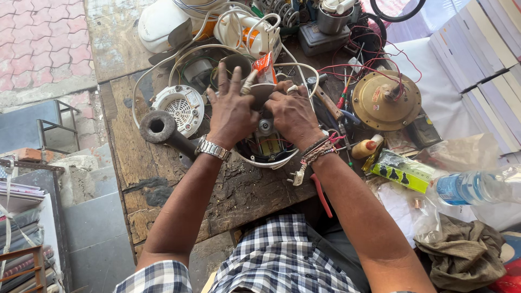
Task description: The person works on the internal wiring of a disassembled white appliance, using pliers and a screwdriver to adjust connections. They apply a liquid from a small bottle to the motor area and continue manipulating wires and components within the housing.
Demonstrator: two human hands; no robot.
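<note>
An opened white appliance base (pixel 265 153) with a motor and wires inside lies on the worn wooden workbench (pixel 163 163). My left hand (pixel 230 111), with a metal watch on the wrist, rests on its left side, fingers spread. My right hand (pixel 293 111), with thread bracelets on the wrist, grips the top right of the same part, fingers curled around it. A white power cord (pixel 296 68) loops behind both hands.
A white fan-grille cover (pixel 179 108) and a dark metal pipe piece (pixel 160 129) lie left. A brass-coloured round motor housing (pixel 386 100) with red wires sits right, near a small glue bottle (pixel 367 147), a green packet (pixel 402 171), a plastic water bottle (pixel 477 187) and red-handled pliers (pixel 321 195).
</note>
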